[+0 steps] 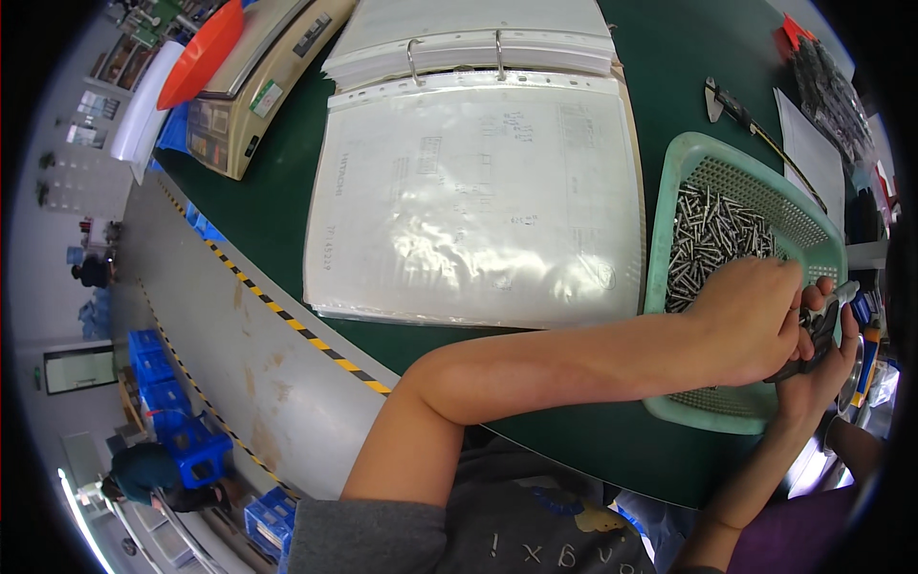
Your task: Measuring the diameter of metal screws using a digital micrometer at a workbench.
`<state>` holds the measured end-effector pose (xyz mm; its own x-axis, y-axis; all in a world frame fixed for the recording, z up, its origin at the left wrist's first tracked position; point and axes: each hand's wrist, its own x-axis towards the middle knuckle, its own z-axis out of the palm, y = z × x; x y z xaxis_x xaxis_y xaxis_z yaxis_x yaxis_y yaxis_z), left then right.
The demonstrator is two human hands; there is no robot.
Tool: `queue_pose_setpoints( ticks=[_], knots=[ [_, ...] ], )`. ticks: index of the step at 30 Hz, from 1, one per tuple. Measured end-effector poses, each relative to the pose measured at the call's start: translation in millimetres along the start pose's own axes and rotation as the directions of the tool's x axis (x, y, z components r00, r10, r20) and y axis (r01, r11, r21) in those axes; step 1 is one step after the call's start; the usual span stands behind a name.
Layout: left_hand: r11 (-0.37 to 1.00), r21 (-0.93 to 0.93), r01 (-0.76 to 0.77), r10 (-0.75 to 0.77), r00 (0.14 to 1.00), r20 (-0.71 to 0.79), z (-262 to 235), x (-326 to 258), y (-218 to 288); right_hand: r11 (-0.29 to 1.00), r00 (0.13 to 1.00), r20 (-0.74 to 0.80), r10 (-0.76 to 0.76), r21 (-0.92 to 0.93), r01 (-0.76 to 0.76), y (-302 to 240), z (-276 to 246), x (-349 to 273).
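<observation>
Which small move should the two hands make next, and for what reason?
Perhaps ease the left hand slightly aside: it seems to partly cover the dark grey object at the right hand, near the green basket of metal pins, so their contact is hard to see.

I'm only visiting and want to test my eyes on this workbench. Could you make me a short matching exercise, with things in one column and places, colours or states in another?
1. binder
2. basket
3. metal pins
4. scale

A. heaped in the basket
B. left of the binder
C. lying open
D. pale green

Pairs: 1-C, 2-D, 3-A, 4-B
</observation>
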<state>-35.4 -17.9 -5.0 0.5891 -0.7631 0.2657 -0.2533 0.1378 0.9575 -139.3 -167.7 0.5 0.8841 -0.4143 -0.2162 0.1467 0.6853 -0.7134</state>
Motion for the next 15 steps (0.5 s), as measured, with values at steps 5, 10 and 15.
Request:
queue_pose_setpoints(
  ticks=[5,10,15],
  knots=[
    [0.998,0.052,-0.048,0.048,0.999,0.005,7,2,-1,1.000,1.000,-0.016,-0.020,-0.017,0.019,-5,0,-5],
    [0.999,0.036,-0.012,0.012,1.000,-0.007,7,0,-4,0.999,1.000,0.001,-0.004,0.034,0.004,0,-7,0],
    [0.986,0.151,-0.067,0.073,0.997,-0.037,11,2,-3,0.999,0.999,-0.051,-0.019,-0.042,0.017,-2,-5,-1]
  ],
)
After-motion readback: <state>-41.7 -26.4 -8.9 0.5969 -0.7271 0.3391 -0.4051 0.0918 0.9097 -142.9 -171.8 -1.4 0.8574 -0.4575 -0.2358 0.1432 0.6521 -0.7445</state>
